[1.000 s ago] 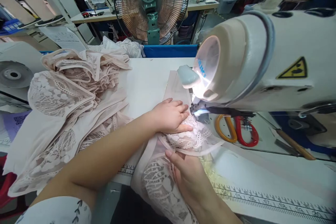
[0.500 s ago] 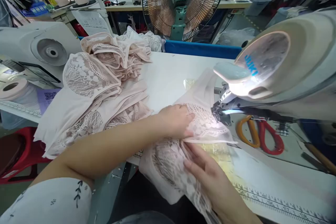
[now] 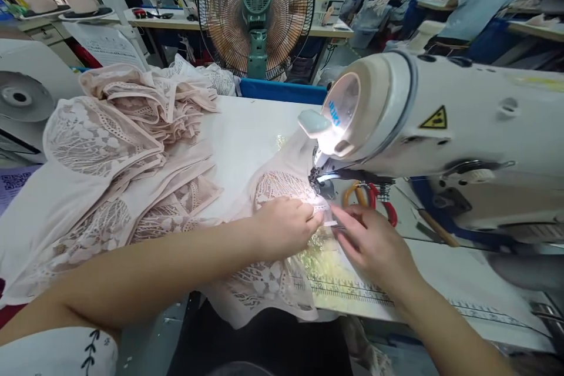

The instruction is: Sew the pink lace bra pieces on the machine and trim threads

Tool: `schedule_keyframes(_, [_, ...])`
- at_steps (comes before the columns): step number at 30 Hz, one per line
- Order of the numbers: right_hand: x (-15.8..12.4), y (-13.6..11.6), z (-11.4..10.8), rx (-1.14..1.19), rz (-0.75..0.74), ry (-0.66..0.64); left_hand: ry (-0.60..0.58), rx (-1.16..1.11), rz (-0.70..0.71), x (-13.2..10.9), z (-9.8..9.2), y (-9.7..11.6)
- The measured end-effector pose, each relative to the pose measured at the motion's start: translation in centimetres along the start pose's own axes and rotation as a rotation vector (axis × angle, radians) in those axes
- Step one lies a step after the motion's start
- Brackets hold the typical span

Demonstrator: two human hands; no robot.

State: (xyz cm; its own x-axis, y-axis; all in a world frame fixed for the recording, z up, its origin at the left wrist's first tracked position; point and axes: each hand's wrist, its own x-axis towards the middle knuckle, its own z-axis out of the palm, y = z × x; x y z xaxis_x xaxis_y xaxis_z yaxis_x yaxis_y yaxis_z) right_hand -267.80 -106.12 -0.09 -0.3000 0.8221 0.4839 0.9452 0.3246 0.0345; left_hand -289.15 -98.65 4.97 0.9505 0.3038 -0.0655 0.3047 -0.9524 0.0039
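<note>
A pale pink lace bra [image 3: 282,185] lies partly under the presser foot [image 3: 318,182] of a white sewing machine [image 3: 440,123], its lower lace part [image 3: 259,288] hanging over the table's front edge. My left hand [image 3: 286,228] is closed on the lace just left of the foot, fingers curled and pressing down. To the right of the foot, my right hand [image 3: 374,241] has its fingertips around the narrow edge of the same fabric. A thin dark thing shows between those fingertips, too small to name. The machine's lamp lights the stitching spot.
Stacked lace bras [image 3: 110,141] fill the table's left side. Orange- and red-handled scissors [image 3: 383,205] lie behind my right hand, near a wooden-handled tool [image 3: 438,228]. A printed ruler [image 3: 352,289] runs along the front edge. A large fan [image 3: 258,17] stands beyond the table.
My right hand has left the lower lace part and moved up to the fabric's edge beside the presser foot. My left hand is closer to the foot. The view has turned right.
</note>
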Motion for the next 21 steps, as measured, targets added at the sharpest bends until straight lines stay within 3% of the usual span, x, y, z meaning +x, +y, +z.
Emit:
schedule_keyframes(4, [1.0, -0.8, 0.3, 0.045, -0.048, -0.010, 0.068, 0.102, 0.095, -0.1, 1.6, -1.2])
schedule_keyframes(8, [1.1, -1.4, 0.0, 0.132, -0.168, -0.007, 0.101, 0.093, 0.191, -0.8, 1.6, -2.1])
schedule_keyframes(13, [0.3, -1.6, -0.4, 0.227, -0.241, 0.026, 0.123, 0.060, 0.079, -0.2, 1.5, -1.7])
schedule_keyframes(18, [-0.8, -1.8, -0.8, 0.272, -0.240, 0.012, 0.039, 0.084, 0.112, -0.1, 1.3, -1.3])
schedule_keyframes(21, [-1.2, -2.1, -0.8, 0.252, -0.239, 0.013, 0.049, 0.107, 0.125, -0.5, 1.3, -1.2])
